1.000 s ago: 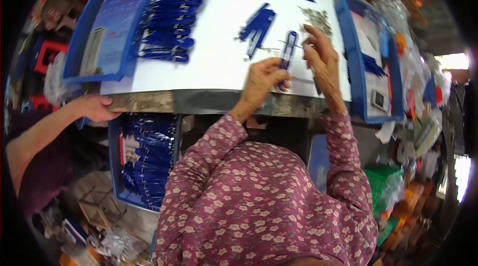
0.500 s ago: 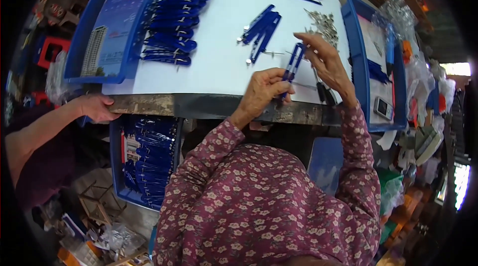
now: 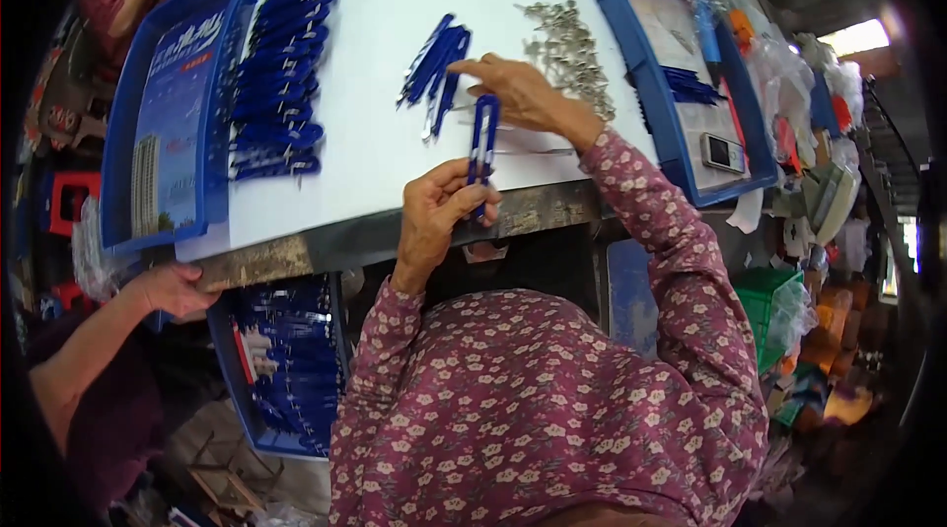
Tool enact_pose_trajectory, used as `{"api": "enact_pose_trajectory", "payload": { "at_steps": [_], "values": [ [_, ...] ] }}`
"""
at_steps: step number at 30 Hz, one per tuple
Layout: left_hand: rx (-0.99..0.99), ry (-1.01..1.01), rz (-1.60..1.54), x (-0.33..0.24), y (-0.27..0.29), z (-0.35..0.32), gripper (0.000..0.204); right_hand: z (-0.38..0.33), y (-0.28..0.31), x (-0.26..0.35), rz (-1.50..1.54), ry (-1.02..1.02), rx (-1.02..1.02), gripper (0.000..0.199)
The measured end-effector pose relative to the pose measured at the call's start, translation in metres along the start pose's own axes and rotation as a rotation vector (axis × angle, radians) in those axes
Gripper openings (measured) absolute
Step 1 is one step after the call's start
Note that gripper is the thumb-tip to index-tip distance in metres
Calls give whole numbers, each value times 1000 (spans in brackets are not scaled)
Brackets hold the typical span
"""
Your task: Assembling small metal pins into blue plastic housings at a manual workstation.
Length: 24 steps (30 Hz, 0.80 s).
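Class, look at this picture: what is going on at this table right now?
A person in a floral sleeve holds a blue clip-like tool upright in the left hand at the white table's front edge. The right hand rests on the table next to a pile of small metal parts. More blue tools lie in a small heap and in a long row. Another person's hand grips the table's left corner.

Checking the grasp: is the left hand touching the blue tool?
Touching. The head view shows the left hand with fingers closed around the lower end of the blue tool.
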<state>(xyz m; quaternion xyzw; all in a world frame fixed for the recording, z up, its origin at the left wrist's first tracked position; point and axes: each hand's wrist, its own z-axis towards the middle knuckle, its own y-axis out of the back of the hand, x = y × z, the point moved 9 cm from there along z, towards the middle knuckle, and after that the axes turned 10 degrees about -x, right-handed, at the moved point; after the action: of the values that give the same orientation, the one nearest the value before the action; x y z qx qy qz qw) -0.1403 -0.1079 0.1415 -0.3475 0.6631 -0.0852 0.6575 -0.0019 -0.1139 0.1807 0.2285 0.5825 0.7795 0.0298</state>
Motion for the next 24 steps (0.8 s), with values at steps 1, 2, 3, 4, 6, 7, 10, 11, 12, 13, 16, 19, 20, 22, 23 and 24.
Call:
{"api": "enact_pose_trajectory", "payload": {
  "at_steps": [1, 2, 3, 4, 6, 7, 10, 11, 12, 13, 16, 19, 20, 22, 23, 24],
  "values": [
    [-15, 24, -8, 4, -1, 1, 22, -5, -1, -7, 46, 0, -17, 40],
    [-43, 18, 31, 4, 1, 1, 22, -5, 2, -1, -11, -2, 0, 40],
    [-62, 9, 68, 3, 5, 0, 22, -4, -6, -1, -42, -11, 55, 40],
    [-71, -1, 103, 3, 7, 0, 22, -5, -11, 1, -63, 3, 69, 40],
    [-91, -21, 45, 1, 9, -3, 21, -5, -13, 8, -133, 61, 67, 38],
    [-68, -42, 46, -1, 4, -3, 21, -7, -6, 8, -75, 87, 31, 37],
    [-35, -67, 35, 0, 1, -3, 21, -7, 7, -6, -1, 49, -96, 32],
    [-24, -72, 32, 1, -1, -1, 21, -9, 15, -11, 23, 68, -156, 30],
    [-14, -74, 29, 2, -2, 0, 22, -11, 18, -19, 21, 54, -163, 30],
    [-8, -58, 35, 5, -2, -1, 22, -14, 22, -22, 33, 31, -176, 30],
    [-28, -91, 25, 1, 3, -1, 25, -17, 30, -20, 63, -13, -148, 30],
    [-37, -92, 31, 3, 4, 1, 26, -28, 35, -26, 29, -42, -105, 31],
    [-34, -83, 30, 5, 3, 2, 26, -34, 39, -29, 54, -50, -131, 31],
    [-16, -88, 42, 4, 1, 3, 26, -43, 44, -29, 86, -55, -149, 31],
    [-27, -73, 42, 5, 4, 3, 25, -46, 45, -29, 71, -86, -132, 31],
    [-42, -71, 43, 4, 8, 2, 25, -49, 46, -29, 58, -114, -112, 32]
  ]
}}
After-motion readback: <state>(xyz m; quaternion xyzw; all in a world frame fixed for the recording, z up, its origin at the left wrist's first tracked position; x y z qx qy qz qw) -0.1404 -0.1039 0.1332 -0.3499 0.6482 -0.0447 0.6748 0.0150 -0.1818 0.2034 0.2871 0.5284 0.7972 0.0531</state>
